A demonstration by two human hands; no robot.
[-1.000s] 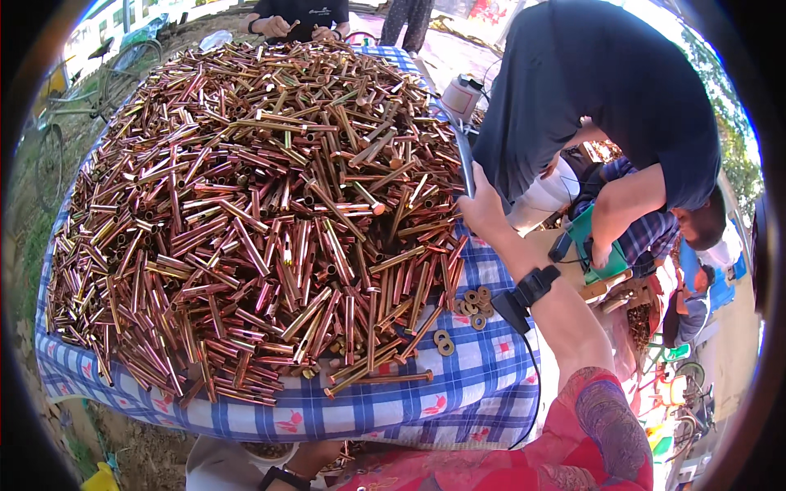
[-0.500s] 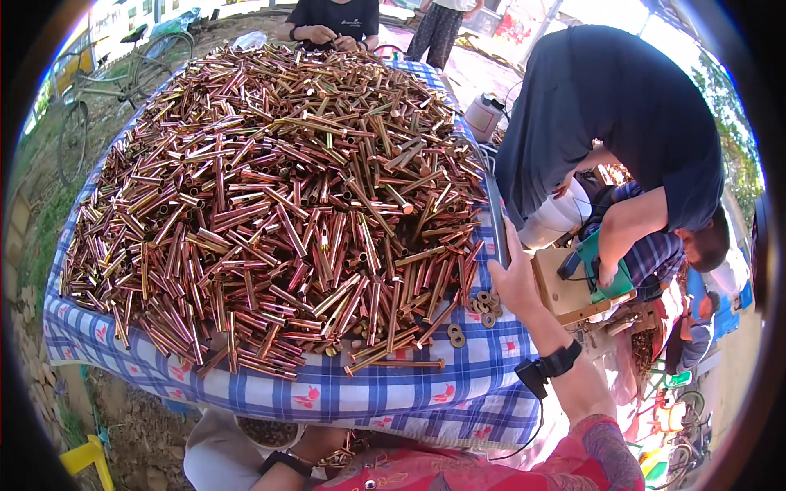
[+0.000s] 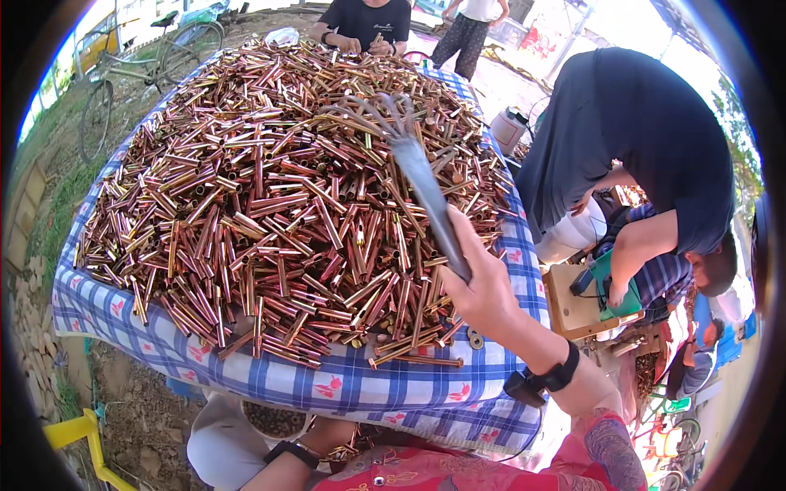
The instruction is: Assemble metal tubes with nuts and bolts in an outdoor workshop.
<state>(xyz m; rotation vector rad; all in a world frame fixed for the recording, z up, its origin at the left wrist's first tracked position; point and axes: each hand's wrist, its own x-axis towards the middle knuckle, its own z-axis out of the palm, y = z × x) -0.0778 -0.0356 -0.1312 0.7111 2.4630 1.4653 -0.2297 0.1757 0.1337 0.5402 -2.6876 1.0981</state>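
My right hand [image 3: 483,290] is closed round the grey handle of a hand rake [image 3: 430,200]. Its curved metal tines reach over a large heap of copper-gold metal tubes and bolts [image 3: 270,196] and lie against the far right part of the heap. Below the near table edge, my left hand [image 3: 327,434] is beside a small bunch of similar metal pieces [image 3: 352,446]. Its fingers are largely hidden, so I cannot see its grip. A bowl of small dark pieces [image 3: 274,419] stands to the left of it.
A blue-and-white checked cloth [image 3: 409,393] covers the table, with metal washers [image 3: 475,337] by the heap's right edge. A person in dark clothes [image 3: 647,139] bends over at the right. Another person [image 3: 368,24] handles pieces at the far side. A yellow frame [image 3: 82,430] stands at lower left.
My right hand has swung the rake from the table's right edge up and leftward over the heap, and its tines have come into sight. The whole view has shifted slightly.
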